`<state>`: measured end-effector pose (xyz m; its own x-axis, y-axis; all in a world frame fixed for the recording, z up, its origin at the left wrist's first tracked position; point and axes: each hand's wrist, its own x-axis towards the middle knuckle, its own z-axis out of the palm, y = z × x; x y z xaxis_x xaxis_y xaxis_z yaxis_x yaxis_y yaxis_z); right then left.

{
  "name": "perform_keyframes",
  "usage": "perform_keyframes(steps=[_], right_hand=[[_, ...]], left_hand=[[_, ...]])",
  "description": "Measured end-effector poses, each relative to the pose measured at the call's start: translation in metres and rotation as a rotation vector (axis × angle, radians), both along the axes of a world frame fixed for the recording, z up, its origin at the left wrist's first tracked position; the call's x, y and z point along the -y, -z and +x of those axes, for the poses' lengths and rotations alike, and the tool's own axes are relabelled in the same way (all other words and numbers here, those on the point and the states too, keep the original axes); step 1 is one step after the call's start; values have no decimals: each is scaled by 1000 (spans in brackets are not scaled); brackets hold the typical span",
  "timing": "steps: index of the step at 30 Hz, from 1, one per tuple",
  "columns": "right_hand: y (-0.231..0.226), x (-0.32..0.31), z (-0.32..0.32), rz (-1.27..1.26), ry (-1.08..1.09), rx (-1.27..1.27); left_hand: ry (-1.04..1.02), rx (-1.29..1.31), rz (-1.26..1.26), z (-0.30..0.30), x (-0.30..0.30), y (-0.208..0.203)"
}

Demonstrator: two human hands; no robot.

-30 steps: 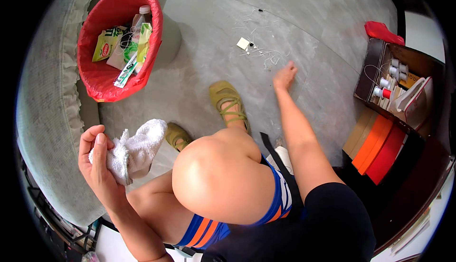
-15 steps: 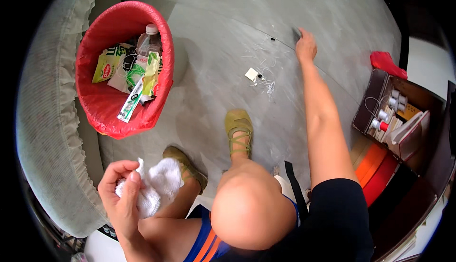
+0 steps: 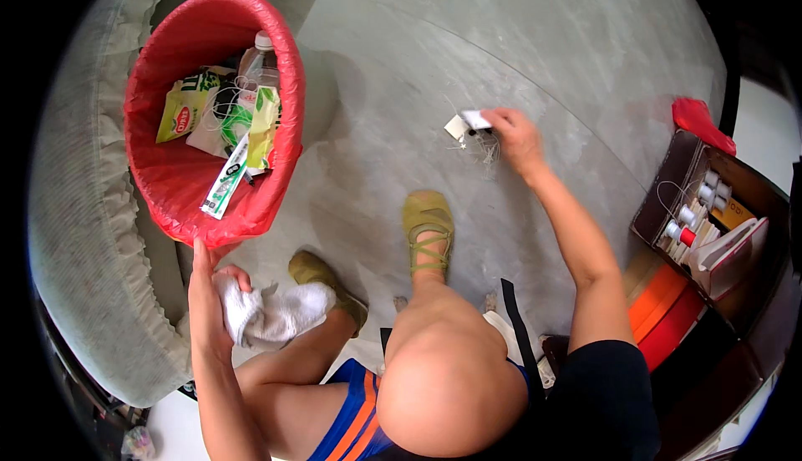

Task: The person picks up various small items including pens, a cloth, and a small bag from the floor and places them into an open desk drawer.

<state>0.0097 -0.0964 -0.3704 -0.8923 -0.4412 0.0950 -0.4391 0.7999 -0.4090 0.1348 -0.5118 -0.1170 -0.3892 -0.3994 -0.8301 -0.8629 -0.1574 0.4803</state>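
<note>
My left hand is closed around a white sock, its fingertips by the near rim of a bin lined with a red bag. A small flat piece, white on its upper side, is pinched in my right hand low over the floor; it looks like a card, but its kind is unclear. Beside it lie a cream square and a tangle of white thread scraps, with a small dark bit among them. Wrappers, a clear plastic bottle and green string fill the bin.
A grey sofa with a ruffled cover runs along the left. At right stands an open dark box with thread spools and a notebook; a red cloth or bag lies behind it. My green shoes rest on the grey floor.
My right hand has come nearer and left with the flat piece, and the scraps are gathered closer together. My left hand has moved up to the bin's near rim with the sock.
</note>
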Motion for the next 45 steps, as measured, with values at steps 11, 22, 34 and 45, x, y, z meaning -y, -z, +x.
perform_keyframes(steps=[11,22,34,45], right_hand=[[17,90,-173,90,204,-121],[-4,20,-18,-21,-518,9],[17,74,-227,189,595,-10],[5,72,-81,-39,-610,-64]], left_hand=[[-522,-240,426,2,24,37],[-737,-69,-81,150,12,-28],[-797,-290,-234,223,-3,-122],[-666,-267,-399,247,-2,-149]])
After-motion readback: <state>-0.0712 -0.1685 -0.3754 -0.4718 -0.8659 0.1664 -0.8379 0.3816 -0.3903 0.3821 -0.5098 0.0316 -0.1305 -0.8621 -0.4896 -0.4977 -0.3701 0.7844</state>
